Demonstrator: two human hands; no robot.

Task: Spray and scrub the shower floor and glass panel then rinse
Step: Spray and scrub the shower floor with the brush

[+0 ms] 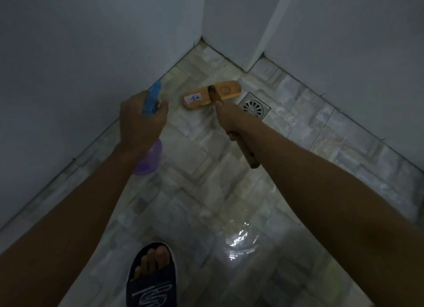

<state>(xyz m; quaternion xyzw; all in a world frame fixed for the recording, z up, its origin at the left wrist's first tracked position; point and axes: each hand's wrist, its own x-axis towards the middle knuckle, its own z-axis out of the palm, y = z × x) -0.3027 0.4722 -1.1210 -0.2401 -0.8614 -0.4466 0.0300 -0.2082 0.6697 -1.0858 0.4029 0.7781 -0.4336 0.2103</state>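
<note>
My left hand (140,120) grips a spray bottle (149,155) with a blue trigger head and a purple translucent body, held above the floor near the left wall. My right hand (229,118) is closed around the wooden handle of a scrub brush (212,95). The brush's wooden head rests bristles-down on the wet stone-pattern shower floor (206,192), close to the corner. The handle's end sticks out below my wrist.
A square metal floor drain (253,105) lies just right of the brush head. White walls (68,54) meet in the corner ahead, and a wall edge juts out at the right. My foot in a dark slide sandal (152,277) stands at the bottom. A glare patch shines on the wet tiles.
</note>
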